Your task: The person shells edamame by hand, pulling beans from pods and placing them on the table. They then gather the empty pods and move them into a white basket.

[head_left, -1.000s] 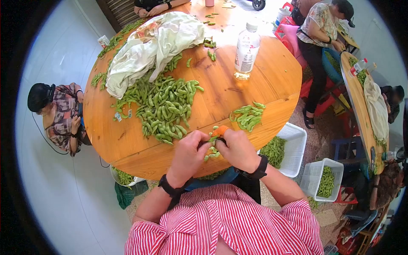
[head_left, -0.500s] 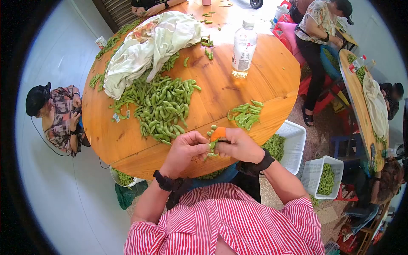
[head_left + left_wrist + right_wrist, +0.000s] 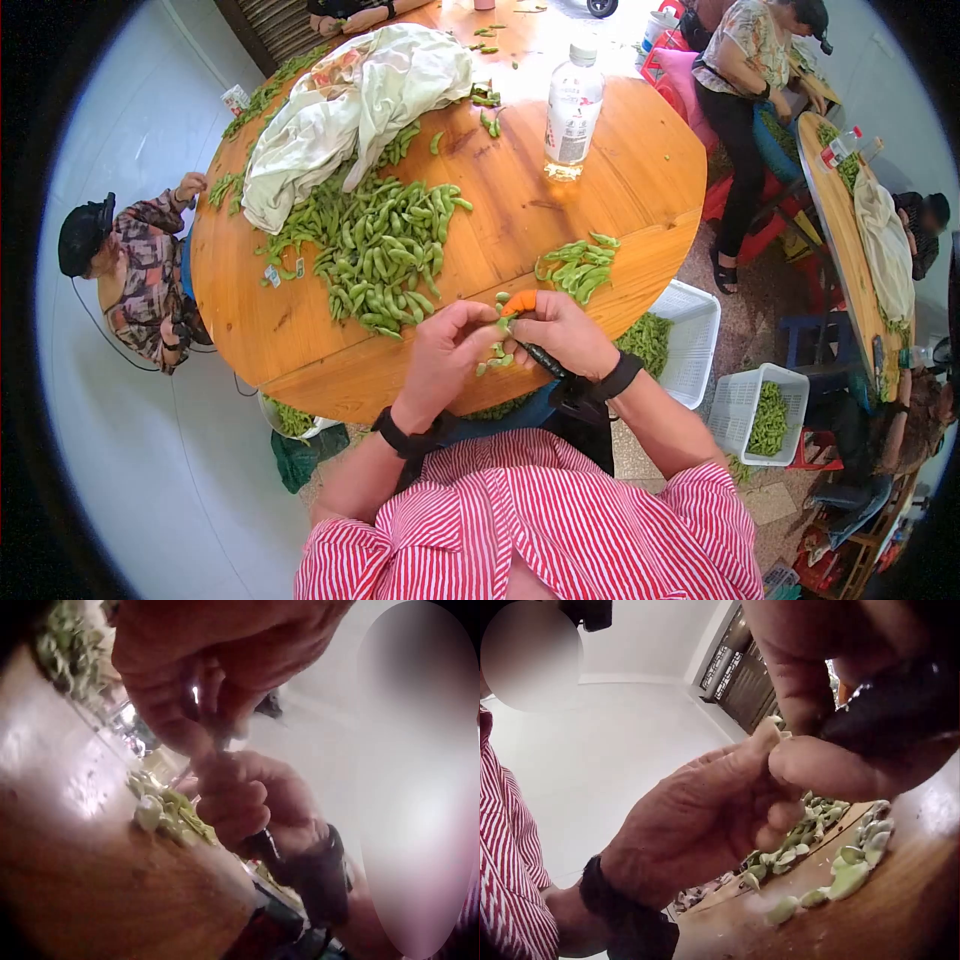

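Note:
My left hand [image 3: 440,355] pinches a small green pod [image 3: 506,324] between thumb and finger, close against the right fingertips. Curled round a slim dark-handled tool [image 3: 541,358] is my right hand [image 3: 565,335], with an orange wrap [image 3: 519,302] on one finger. The tool's tip is hidden. In the right wrist view a pale piece [image 3: 778,729] shows where the left hand [image 3: 697,814] meets the right thumb [image 3: 821,765]. Loose shelled beans [image 3: 847,879] lie on the wood just below the hands. A large heap of pods [image 3: 390,250] lies beyond the left hand.
On the round table [image 3: 620,180] are a crumpled pale cloth [image 3: 350,110], a clear bottle [image 3: 573,115] and a small green pile [image 3: 578,268]. White baskets [image 3: 690,340] holding green pods stand below at the right. Other people sit around the tables.
My hands have parted slightly, then closed in again at the pod, and more of the tool's dark handle shows. The person at the left has raised a hand to the table edge.

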